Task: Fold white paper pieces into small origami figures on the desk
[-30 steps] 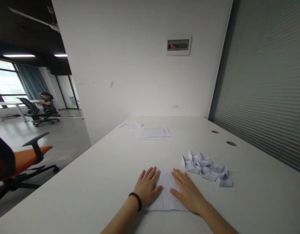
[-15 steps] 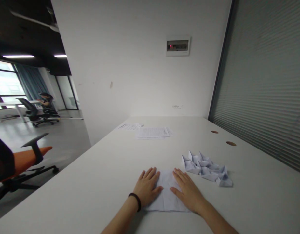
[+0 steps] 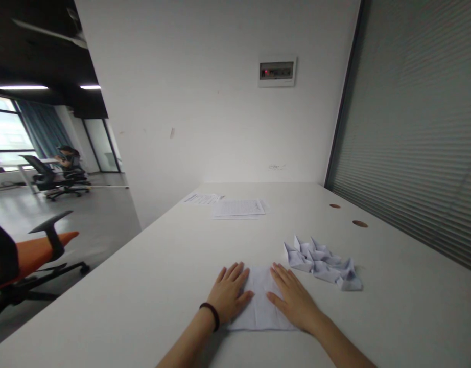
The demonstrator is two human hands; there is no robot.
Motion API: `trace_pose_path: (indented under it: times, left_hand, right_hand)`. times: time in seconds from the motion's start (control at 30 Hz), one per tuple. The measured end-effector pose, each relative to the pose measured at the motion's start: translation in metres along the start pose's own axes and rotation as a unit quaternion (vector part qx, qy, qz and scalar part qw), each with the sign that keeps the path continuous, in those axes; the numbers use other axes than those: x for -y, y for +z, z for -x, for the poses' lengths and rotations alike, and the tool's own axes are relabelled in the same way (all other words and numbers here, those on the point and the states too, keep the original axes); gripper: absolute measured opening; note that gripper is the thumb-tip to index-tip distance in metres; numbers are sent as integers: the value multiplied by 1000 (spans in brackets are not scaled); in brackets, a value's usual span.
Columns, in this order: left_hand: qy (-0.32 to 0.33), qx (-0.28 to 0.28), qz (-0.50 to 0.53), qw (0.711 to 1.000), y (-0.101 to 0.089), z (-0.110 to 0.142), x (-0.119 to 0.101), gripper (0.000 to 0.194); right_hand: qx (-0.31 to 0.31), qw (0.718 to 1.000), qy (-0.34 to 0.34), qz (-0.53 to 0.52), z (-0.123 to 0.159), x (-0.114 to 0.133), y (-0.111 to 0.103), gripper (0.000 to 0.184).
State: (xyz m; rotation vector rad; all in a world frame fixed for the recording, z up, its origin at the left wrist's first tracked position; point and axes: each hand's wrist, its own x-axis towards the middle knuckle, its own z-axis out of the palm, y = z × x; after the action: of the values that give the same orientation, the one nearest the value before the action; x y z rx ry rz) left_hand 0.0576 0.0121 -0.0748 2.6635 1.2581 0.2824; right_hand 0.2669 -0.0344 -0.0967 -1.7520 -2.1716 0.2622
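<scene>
A creased sheet of white paper (image 3: 260, 306) lies on the white table (image 3: 143, 306) close in front of me. My left hand (image 3: 228, 294) rests flat on its left part, fingers stretched forward and thumb apart; a dark band circles that wrist. On the right part lies my right hand (image 3: 292, 296), also flat, with the thumb pointing inward. Between the two hands a vertical fold line shows in the paper. Beyond my right hand stands a cluster of several folded paper boats (image 3: 322, 263), set close together.
Printed sheets (image 3: 238, 207) lie farther back, with more papers (image 3: 201, 199) left of them. Two round holes, a near one (image 3: 360, 224) and a far one (image 3: 334, 206), pierce the table's right side. An orange chair (image 3: 36, 250) stands left. A person (image 3: 69, 161) sits far off.
Both hands stay flat on the paper in nearly the same place. The whole view has shifted slightly, so everything appears a little farther left.
</scene>
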Motion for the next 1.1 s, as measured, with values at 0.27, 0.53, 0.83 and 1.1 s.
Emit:
trace_pose_path:
  times: [0.27,0.53,0.83,1.1]
  left_hand:
    - [-95,-14,-20,995,-10,1,4,57]
    - [-137,24,-25,990,-16,1,21,64]
    - [-141,22,-21,990,-15,0,19,63]
    - [-135,0,7,991,-16,-1,18,63]
  right_hand:
    - [-1,999,38,0,0,1,-6,62]
    - [-4,997,75,5,1,-7,-8,60]
    - [-26,995,93,22,-1,-8,-8,61]
    - [-150,981,81,-90,-10,-18,-1,47]
